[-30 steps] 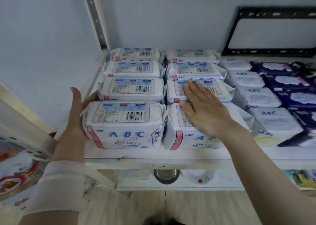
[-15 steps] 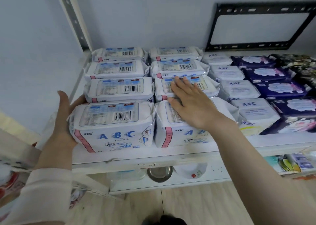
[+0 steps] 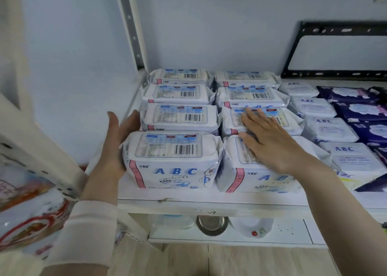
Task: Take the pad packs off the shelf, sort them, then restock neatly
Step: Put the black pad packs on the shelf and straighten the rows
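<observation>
White ABC pad packs with pink stripes stand in two rows on the white shelf (image 3: pixel 188 198). My left hand (image 3: pixel 114 148) lies flat against the left end of the front left pack (image 3: pixel 173 160), fingers straight. My right hand (image 3: pixel 270 141) rests palm down, fingers straight, across the top of the front right pack (image 3: pixel 257 179) and the pack behind it (image 3: pixel 291 121). Further packs fill both rows to the back wall.
Right of the two rows lies a column of smaller white ABC packs (image 3: pixel 328 129), then dark purple packs (image 3: pixel 364 112). A slotted metal upright (image 3: pixel 130 28) stands at the shelf's back left. Colourful bags (image 3: pixel 29 223) hang at the left. A lower shelf holds a steel bowl (image 3: pixel 212 224).
The view has swung to the left, so the shelf sits further right in the frame. Both hands stay on the same front packs; none of the packs has moved.
</observation>
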Tool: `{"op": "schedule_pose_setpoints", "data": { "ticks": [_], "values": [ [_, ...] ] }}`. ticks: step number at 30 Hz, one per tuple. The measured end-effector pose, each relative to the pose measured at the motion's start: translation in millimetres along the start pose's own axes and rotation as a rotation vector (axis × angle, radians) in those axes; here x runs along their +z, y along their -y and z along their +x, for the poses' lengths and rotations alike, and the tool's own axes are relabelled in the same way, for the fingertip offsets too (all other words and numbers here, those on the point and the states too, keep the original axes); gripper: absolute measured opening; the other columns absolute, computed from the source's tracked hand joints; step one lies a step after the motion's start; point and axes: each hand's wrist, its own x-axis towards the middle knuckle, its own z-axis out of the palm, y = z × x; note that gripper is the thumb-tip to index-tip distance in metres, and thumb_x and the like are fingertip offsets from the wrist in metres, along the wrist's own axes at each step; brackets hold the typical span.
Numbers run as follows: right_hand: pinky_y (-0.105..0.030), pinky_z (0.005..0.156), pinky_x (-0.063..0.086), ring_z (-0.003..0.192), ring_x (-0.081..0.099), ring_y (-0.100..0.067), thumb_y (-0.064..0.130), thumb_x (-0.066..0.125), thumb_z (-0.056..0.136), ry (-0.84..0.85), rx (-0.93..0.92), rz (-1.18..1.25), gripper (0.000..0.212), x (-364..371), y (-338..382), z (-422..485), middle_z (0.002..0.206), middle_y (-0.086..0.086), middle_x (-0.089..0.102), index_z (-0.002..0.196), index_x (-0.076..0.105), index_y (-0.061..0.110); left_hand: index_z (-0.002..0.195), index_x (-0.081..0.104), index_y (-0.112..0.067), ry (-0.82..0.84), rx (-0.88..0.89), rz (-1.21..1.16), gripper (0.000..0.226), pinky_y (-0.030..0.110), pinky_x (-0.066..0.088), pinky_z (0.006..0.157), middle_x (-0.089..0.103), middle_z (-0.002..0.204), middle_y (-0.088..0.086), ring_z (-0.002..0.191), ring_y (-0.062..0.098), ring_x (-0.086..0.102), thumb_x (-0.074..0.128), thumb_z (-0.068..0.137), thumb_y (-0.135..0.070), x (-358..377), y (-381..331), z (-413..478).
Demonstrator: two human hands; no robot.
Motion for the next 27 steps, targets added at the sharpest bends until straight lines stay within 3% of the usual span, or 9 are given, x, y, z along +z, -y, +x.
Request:
{"op": "schedule_pose_setpoints", "data": {
  "ticks": [3, 6, 9, 13, 16, 19, 24, 26, 27],
  "values": [
    [-0.024, 0.112, -0.011, 0.141, -0.012, -0.004, 0.040, 0.021, 0.098, -0.005, 0.020, 0.152, 0.053, -5, 3, 4, 0.156, 0.012, -0.004, 0.148, 0.009, 0.024, 0.140, 0.038, -0.028, -0.177, 0.106, 0.191, 0.082, 0.037, 0.026, 0.111, 0.038, 0.147, -0.010, 0.138, 0.014, 0.031, 0.012, 0.081, -0.077, -3, -17, 12],
    [-0.028, 0.115, -0.007, 0.142, -0.009, -0.006, 0.039, 0.023, 0.099, -0.090, 0.028, 0.262, 0.054, -13, 6, 14, 0.156, 0.009, 0.001, 0.148, 0.013, 0.021, 0.147, 0.026, -0.022, -0.216, 0.162, 0.315, 0.094, 0.037, 0.010, 0.118, 0.023, 0.154, -0.005, 0.143, 0.013, 0.017, 0.011, 0.072, -0.077, -1, -33, 28],
    [-0.030, 0.114, -0.005, 0.143, -0.009, -0.010, 0.038, 0.025, 0.099, -0.141, 0.065, 0.270, 0.054, -22, 5, 38, 0.157, 0.004, 0.001, 0.149, 0.014, 0.018, 0.147, 0.026, -0.017, -0.227, 0.179, 0.319, 0.079, 0.038, 0.010, 0.118, 0.024, 0.154, 0.000, 0.143, 0.017, 0.018, 0.008, 0.088, -0.066, 4, -48, 51],
    [-0.039, 0.115, -0.004, 0.144, -0.010, -0.023, 0.038, 0.022, 0.100, -0.115, 0.123, 0.129, 0.057, -28, -9, 82, 0.158, -0.007, 0.000, 0.149, 0.011, 0.010, 0.147, 0.024, -0.014, -0.210, 0.093, 0.351, 0.073, 0.036, 0.007, 0.117, 0.020, 0.156, 0.002, 0.144, 0.018, 0.013, 0.006, 0.093, -0.060, 15, -62, 82],
    [-0.043, 0.115, -0.004, 0.143, -0.012, -0.026, 0.039, 0.019, 0.100, -0.088, 0.134, 0.041, 0.060, -29, -20, 108, 0.157, -0.010, -0.004, 0.148, 0.004, 0.007, 0.146, 0.017, -0.001, -0.145, -0.020, 0.416, 0.075, 0.033, 0.010, 0.114, 0.011, 0.154, 0.018, 0.142, 0.031, 0.008, 0.000, 0.096, -0.054, 18, -58, 101],
    [-0.043, 0.115, -0.003, 0.144, -0.011, -0.026, 0.039, 0.018, 0.100, -0.084, 0.142, -0.027, 0.060, -31, -28, 127, 0.157, -0.010, -0.006, 0.148, 0.001, 0.007, 0.143, 0.028, -0.002, -0.146, -0.121, 0.406, 0.079, 0.032, 0.018, 0.114, 0.025, 0.150, 0.018, 0.138, 0.033, 0.023, 0.006, 0.094, -0.060, 13, -54, 116],
    [-0.044, 0.115, -0.001, 0.144, -0.011, -0.024, 0.039, 0.017, 0.100, -0.083, 0.134, -0.104, 0.061, -36, -37, 154, 0.157, -0.010, -0.006, 0.148, 0.000, 0.004, 0.147, 0.005, -0.002, -0.108, -0.047, 0.415, 0.080, 0.039, 0.000, 0.114, 0.001, 0.155, 0.014, 0.142, 0.029, -0.001, 0.001, 0.093, -0.061, 15, -69, 129],
    [-0.044, 0.115, -0.002, 0.144, -0.011, -0.024, 0.040, 0.016, 0.100, -0.091, 0.128, -0.104, 0.062, -37, -38, 157, 0.157, -0.010, -0.006, 0.148, 0.000, 0.004, 0.147, 0.016, -0.006, -0.142, -0.045, 0.416, 0.081, 0.037, 0.006, 0.116, 0.016, 0.155, 0.010, 0.143, 0.025, 0.012, 0.006, 0.092, -0.063, 13, -85, 139],
    [-0.043, 0.115, -0.003, 0.144, -0.012, -0.024, 0.041, 0.016, 0.100, -0.092, 0.132, -0.096, 0.062, -37, -37, 158, 0.157, -0.010, -0.007, 0.148, 0.000, 0.005, 0.142, 0.033, -0.011, -0.163, -0.051, 0.422, 0.079, 0.034, 0.019, 0.113, 0.036, 0.146, 0.003, 0.137, 0.019, 0.031, 0.009, 0.091, -0.066, 11, -92, 144]
  ]
}}
